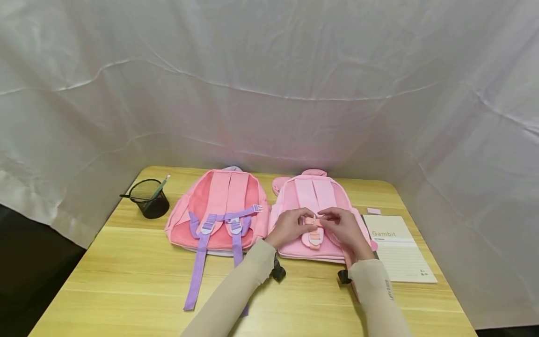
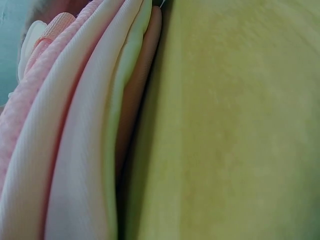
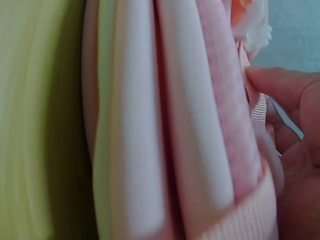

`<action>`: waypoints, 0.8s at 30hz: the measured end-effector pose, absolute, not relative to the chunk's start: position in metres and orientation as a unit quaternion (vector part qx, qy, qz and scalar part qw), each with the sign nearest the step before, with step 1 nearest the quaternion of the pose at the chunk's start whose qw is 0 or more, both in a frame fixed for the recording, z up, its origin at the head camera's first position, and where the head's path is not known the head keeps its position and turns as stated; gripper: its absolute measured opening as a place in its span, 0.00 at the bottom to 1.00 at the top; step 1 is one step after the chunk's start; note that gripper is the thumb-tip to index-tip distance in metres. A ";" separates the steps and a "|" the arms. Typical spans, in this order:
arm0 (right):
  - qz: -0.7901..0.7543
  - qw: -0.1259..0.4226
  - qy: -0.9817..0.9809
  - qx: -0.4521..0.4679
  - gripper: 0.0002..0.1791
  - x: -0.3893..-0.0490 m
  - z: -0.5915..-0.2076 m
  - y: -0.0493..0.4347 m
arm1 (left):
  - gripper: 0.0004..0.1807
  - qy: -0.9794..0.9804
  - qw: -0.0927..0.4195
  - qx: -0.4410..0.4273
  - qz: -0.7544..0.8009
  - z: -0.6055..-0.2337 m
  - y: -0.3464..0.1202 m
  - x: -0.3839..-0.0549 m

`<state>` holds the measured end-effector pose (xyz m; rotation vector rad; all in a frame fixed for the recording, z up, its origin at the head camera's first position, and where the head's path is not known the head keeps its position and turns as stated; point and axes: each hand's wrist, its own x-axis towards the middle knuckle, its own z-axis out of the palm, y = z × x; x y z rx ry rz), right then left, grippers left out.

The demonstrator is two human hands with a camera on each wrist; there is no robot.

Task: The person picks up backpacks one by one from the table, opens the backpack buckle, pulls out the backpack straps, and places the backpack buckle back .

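Observation:
A light pink backpack (image 1: pixel 287 249) lies with its shoulder straps facing up. Across them runs a peach chest strap with a buckle (image 1: pixel 313 221). At the buckle's left side, my left hand (image 1: pixel 290 227) pinches the strap between thumb and fingers. My right hand (image 1: pixel 344 228) pinches the strap from the opposite side. The right wrist view shows the thumb (image 3: pixel 275 82) against the peach webbing (image 3: pixel 258 107), beside a white plastic buckle part (image 3: pixel 257 30). In the left wrist view, the bag's layered side (image 2: pixel 85 130) hides my left fingers. A peach adjuster strap (image 1: pixel 314 238) hangs just below the buckle.
A coral backpack (image 1: pixel 216 192) with purple straps (image 1: pixel 198 276) lies at the left, against the pink one. Farther left stands a black mesh pen cup (image 1: pixel 155 206) with pens. A notebook (image 1: pixel 400 252) and a small pink eraser-like block (image 1: pixel 374 211) lie at the right.

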<state>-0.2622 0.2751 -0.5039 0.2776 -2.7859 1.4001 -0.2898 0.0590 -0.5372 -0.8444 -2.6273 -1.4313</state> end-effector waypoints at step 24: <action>0.477 0.009 -0.875 0.078 0.20 -0.260 -0.503 0.280 | 0.15 -0.839 0.018 -0.272 -0.470 -0.536 0.057 -0.288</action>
